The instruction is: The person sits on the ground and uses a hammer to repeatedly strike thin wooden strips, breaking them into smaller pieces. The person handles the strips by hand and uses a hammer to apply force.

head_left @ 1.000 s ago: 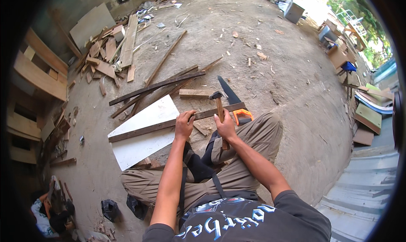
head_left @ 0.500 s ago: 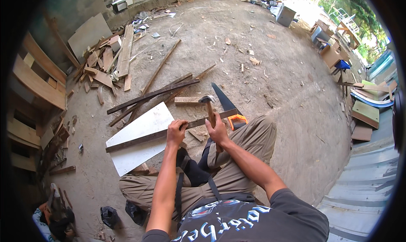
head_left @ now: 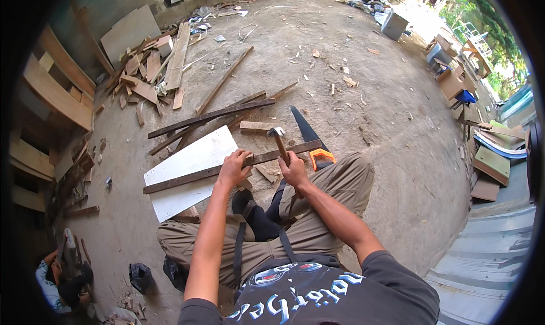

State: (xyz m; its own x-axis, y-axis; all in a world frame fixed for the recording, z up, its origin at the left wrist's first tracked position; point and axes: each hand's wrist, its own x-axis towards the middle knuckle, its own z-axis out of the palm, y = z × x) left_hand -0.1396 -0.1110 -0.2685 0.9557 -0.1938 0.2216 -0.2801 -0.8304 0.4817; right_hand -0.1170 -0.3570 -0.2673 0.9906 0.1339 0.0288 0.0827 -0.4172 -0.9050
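White-blue gothic lettering, on dark T-shirt

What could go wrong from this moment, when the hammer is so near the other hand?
The right hand holds the hammer close to the left hand, so a stray blow might hurt that hand. The wooden strip runs past the edge of the white board, so its outer part might bounce or shift if struck. The saw lies close to the right leg, which could knock against it if moved.

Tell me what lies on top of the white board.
A dark strip lies across the board. The strip and the left hand hide what is beneath them.
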